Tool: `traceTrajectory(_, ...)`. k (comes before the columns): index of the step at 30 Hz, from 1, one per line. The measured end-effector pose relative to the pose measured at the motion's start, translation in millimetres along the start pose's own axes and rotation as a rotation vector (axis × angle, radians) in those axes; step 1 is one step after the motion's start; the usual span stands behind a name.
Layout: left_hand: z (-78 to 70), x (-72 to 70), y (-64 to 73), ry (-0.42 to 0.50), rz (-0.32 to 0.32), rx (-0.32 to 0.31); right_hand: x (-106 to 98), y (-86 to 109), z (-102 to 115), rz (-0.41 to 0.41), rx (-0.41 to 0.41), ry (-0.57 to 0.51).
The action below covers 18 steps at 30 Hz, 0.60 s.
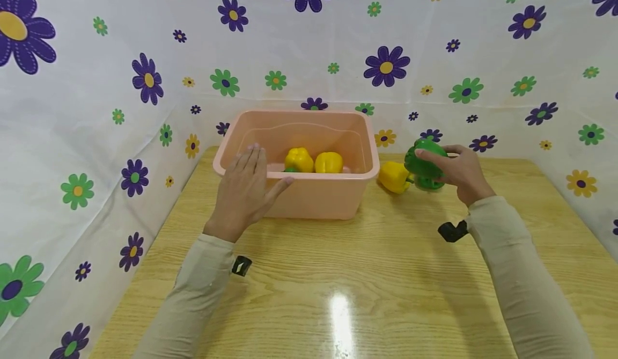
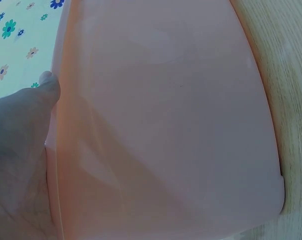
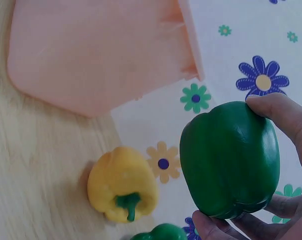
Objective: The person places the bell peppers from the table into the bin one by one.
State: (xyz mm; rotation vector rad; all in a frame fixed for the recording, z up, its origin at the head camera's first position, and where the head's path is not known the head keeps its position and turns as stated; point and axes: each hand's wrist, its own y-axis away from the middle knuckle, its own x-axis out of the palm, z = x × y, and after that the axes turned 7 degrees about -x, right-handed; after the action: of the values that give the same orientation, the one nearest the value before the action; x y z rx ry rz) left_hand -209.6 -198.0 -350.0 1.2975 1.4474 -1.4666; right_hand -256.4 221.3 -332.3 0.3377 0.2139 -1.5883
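Note:
A green bell pepper (image 3: 231,160) is gripped between the thumb and fingers of my right hand (image 1: 463,171), held up above the table to the right of the pink bin (image 1: 314,195). Below it lie a yellow bell pepper (image 1: 394,176) and a second green pepper (image 1: 428,183), partly hidden by the held one. My left hand (image 1: 243,192) rests on the bin's near rim at the left, fingers straight over the inside and thumb along the rim. Inside the bin sit two yellow peppers (image 1: 299,160), and a bit of green shows low beside them.
The wooden table (image 1: 299,284) runs under the bin and peppers. White flower-print cloth (image 1: 328,37) hangs behind and at both sides, close to the bin's back. A black strap mount (image 1: 453,232) sticks out at the right wrist, another (image 1: 241,265) at the left.

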Motion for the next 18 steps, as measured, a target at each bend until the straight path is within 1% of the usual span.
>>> traceTrajectory(7, -0.1, -0.3, 0.1, -0.003, -0.001, 0.002, 4, -0.9, 15, -0.021, -0.015, 0.002)
traceTrajectory(18, -0.1, 0.2, 0.3, -0.004, -0.006, 0.001, 12, -1.5, 40, -0.026, -0.065, -0.049)
